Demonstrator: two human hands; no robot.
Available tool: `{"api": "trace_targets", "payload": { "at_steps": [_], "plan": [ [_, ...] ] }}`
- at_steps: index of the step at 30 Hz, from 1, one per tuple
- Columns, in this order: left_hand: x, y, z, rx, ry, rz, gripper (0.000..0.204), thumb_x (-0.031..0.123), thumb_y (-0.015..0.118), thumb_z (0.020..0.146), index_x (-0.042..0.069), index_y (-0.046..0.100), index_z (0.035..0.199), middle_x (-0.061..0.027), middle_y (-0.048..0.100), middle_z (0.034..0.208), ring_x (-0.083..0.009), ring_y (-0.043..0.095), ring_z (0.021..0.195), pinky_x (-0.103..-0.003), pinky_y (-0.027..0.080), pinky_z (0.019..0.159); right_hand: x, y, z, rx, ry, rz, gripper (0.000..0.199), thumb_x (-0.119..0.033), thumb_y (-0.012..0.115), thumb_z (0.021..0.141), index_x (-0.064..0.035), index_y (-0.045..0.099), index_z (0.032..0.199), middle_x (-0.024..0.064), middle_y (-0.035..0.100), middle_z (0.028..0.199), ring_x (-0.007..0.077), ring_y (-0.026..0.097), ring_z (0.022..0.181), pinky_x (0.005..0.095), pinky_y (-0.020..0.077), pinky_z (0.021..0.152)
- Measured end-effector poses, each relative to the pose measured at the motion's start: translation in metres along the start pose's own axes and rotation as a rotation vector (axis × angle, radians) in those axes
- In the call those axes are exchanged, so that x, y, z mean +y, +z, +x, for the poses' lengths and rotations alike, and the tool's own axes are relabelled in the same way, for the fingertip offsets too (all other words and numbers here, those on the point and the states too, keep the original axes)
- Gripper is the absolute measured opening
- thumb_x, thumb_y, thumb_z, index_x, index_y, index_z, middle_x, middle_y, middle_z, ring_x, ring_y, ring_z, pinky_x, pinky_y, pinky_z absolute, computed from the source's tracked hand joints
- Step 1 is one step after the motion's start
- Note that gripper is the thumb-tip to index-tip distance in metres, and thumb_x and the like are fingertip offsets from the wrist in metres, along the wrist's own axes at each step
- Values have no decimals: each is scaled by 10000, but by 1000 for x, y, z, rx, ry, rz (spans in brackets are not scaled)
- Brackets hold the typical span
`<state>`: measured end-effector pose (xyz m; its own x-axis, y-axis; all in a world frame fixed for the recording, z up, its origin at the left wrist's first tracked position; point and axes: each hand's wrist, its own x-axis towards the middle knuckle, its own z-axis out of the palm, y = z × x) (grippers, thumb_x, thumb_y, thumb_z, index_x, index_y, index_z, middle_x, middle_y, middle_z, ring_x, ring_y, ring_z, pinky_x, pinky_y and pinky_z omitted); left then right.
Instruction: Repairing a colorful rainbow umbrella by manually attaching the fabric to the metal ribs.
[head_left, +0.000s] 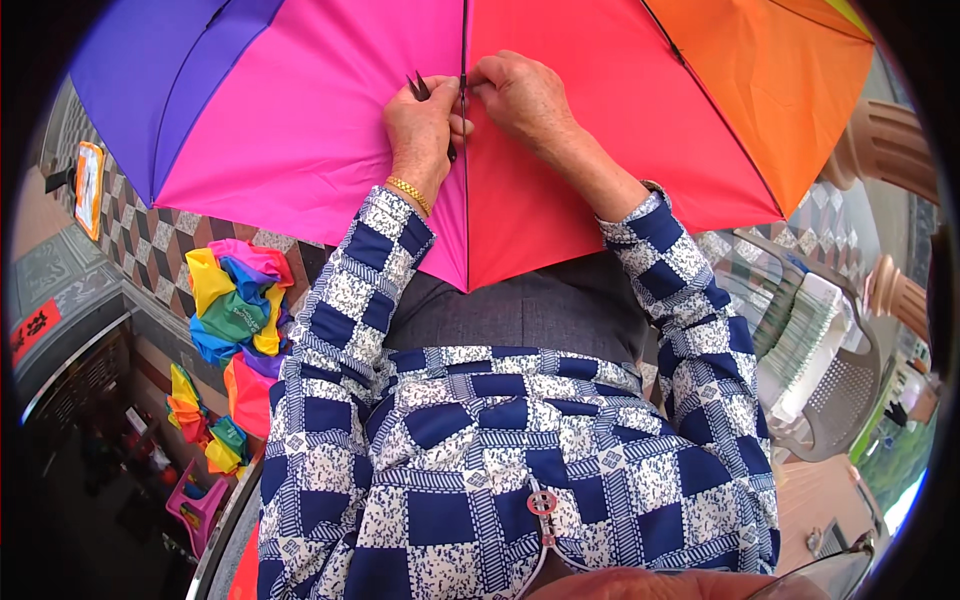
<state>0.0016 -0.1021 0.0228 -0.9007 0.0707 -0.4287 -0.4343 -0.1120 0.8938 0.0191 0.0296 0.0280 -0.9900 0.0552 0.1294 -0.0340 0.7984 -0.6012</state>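
Nearest the camera: a blue-and-white checked shirt (500, 470) fills the lower middle of the view, with grey trousers (530, 305) beyond it; the rim of a pair of glasses (830, 570) shows at the lower right.
Umbrella: an open canopy (330, 130) in purple, pink, red and orange panels lies across the lap and spreads over the whole upper part of the view.
Rib: a thin dark rib (465, 200) runs along the seam between the pink and red panels, straight toward the body.
Left hand (425, 125): fingers curled and pinching at the seam beside the rib; a small dark pointed tool (418, 88) sticks up from it. A gold bracelet (408, 192) sits on the wrist.
Right hand (520, 95): fingertips pressed together, pinching the cloth or rib at the seam, just beside the left hand. What exactly lies between the fingertips is too small to tell.
Handling, as a judgement: the cloth looks thin, light and slippery, and will slide or pucker under a loose pinch; the rib seems stiff but slender and could bend. The whole umbrella is light yet wide and awkward.
Where to hold: best gripped close to the seam, on the rib itself, not on loose cloth.
Left side: crumpled bundles of rainbow fabric (235, 300) lie on a tiled floor (150, 235).
Right side: plastic chairs (830, 390) stand near.
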Motion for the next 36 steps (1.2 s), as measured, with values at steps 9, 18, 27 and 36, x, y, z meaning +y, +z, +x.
{"api": "trace_targets", "payload": {
  "at_steps": [9, 18, 27, 36],
  "plan": [
    [-1, -3, -2, 13, -14, -108, 111, 149, 570, 869, 38, 560, 878, -47, 583, 661, -117, 521, 422, -238, 384, 369, 2, -17, -9, 8, -84, 42, 96, -149, 622, 768, -60, 611, 803, 112, 592, 778, 297, 607, 776, 398, 492, 680],
    [-1, 2, -5, 72, 14, -133, 122, 139, 532, 871, 17, 521, 870, -57, 557, 637, -113, 502, 405, -251, 380, 356, -6, -29, -5, 132, -307, -223, 138, -156, 667, 727, -57, 589, 785, 96, 541, 781, 297, 579, 705, 405, 490, 633],
    [-3, 4, -4, 50, 53, -46, 135, 140, 525, 871, 5, 526, 878, -62, 566, 655, -125, 518, 424, -261, 421, 395, 1, -3, 1, -15, -134, -306, 102, -149, 631, 725, -62, 604, 770, 96, 560, 773, 287, 597, 747, 405, 503, 655],
    [0, 4, -6, 98, 66, -33, 151, 153, 523, 872, 3, 540, 887, -71, 572, 678, -134, 536, 448, -262, 424, 405, -6, -27, -7, -128, -9, 15, 149, -152, 605, 746, -60, 631, 860, 131, 609, 828, 317, 625, 781, 411, 505, 671]
  ]
}}
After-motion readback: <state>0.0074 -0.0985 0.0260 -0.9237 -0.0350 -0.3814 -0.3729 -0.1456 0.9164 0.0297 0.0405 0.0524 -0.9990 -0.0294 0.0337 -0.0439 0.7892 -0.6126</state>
